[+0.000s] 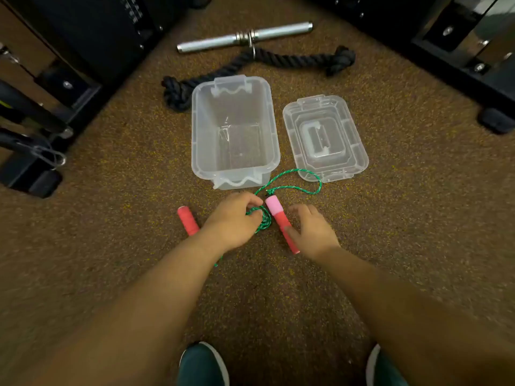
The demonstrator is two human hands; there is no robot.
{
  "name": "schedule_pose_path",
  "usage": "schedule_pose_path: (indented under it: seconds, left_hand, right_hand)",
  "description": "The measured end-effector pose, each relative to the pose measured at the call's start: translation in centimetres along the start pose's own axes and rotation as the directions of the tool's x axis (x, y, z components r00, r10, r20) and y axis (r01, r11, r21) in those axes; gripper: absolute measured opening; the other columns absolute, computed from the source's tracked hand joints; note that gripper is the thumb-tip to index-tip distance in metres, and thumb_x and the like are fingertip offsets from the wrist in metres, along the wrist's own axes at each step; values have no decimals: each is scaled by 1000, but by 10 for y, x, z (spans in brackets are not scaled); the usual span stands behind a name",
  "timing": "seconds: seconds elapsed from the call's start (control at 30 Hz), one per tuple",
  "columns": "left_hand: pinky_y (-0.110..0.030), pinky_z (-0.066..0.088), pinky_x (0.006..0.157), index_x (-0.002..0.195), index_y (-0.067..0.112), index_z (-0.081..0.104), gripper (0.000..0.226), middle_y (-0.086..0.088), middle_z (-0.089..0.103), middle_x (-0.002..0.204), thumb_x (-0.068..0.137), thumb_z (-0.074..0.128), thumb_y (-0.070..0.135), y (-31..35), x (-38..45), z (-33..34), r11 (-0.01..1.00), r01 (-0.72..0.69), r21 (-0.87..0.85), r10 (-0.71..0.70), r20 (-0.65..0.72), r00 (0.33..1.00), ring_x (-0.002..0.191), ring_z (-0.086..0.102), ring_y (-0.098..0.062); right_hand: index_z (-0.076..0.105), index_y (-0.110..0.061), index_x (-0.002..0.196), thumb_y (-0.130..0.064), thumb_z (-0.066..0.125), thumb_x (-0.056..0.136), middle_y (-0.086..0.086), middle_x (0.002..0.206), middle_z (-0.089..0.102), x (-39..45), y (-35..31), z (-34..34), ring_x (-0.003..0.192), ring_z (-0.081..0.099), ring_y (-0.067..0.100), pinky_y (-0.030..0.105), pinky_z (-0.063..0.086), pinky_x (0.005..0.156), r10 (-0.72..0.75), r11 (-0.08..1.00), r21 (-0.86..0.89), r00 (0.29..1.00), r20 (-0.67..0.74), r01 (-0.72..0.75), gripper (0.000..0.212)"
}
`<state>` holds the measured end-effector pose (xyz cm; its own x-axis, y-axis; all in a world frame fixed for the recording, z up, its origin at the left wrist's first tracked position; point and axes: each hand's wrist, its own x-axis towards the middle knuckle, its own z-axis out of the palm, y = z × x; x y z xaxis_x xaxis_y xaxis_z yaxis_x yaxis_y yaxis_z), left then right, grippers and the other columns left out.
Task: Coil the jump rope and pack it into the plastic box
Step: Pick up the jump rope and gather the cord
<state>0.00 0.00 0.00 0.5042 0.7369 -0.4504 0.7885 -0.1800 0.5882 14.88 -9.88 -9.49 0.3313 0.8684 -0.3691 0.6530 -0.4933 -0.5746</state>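
Observation:
A clear plastic box [200, 140] stands open on the brown floor, with nothing inside. Its clear lid [354, 146] lies to its right. The jump rope has a green cord [301, 188] looping in front of the box and lid, bunched in a small coil [264, 222] under my left hand. One red handle [187, 224] lies left of my left hand. The other red handle with a pink cap [278, 218] lies between my hands. My left hand [232, 221] pinches the coiled cord. My right hand [313, 232] rests with fingers spread, its thumb against that handle.
A black thick rope [292, 61] and a metal bar [245, 37] lie beyond the box. Black gym machine frames [44, 112] stand at left and at right [473, 51]. My shoes [203, 363] show at the bottom edge.

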Motion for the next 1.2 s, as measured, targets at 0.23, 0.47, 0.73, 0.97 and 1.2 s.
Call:
schedule_pose_path:
  seconds: [0.23, 0.47, 0.73, 0.97, 1.2]
  left_hand:
    - [-27, 40, 99, 122, 22, 59, 30, -1, 55, 126, 93, 54, 25, -15, 11, 9, 997, 41, 67, -46, 65, 997, 114, 53, -15]
    - [-31, 42, 100, 120, 21, 60, 29, -2, 56, 124, 92, 53, 23, -2, 13, -2, 998, 12, 68, -16, 66, 998, 114, 53, -17]
    - [-24, 43, 82, 114, 21, 63, 24, 0, 62, 110, 94, 52, 25, 25, -2, -56, 999, -20, 41, 20, -4, 1000, 93, 56, -14]
    - [-26, 43, 85, 118, 9, 63, 43, -8, 63, 115, 101, 34, 34, 62, -48, -103, 930, 119, -348, -112, 40, 993, 104, 56, -21]
    - [-38, 41, 97, 118, 1, 62, 77, -18, 63, 124, 98, 11, 55, 74, -107, -122, 652, 264, -711, -151, 219, 964, 112, 58, -31]
  right_hand:
    - [35, -13, 136, -31, 68, 82, 14, 130, 47, 15, 14, 34, 120, 48, 34, 45, 43, 96, 203, 971, -155, 968, 148, -180, 66]
    - [45, -9, 123, -14, 63, 81, 12, 116, 59, 28, 8, 26, 98, 62, 30, 36, 51, 78, 356, 930, -208, 889, 288, -304, 46]
    - [51, 3, 124, -5, 58, 87, 12, 85, 61, 17, -22, -50, 66, 60, 19, 28, 49, 58, 309, 919, -3, 713, 629, -395, 39]
    - [48, 2, 127, -6, 51, 93, 7, 83, 59, -33, -67, -148, 67, 58, 12, 20, 48, 53, 144, 918, 204, 767, 625, -339, 34]
    - [53, -3, 125, -2, 50, 93, 4, 85, 62, -103, -118, -218, 60, 60, 3, 15, 45, 50, -132, 813, 546, 849, 511, -202, 33]
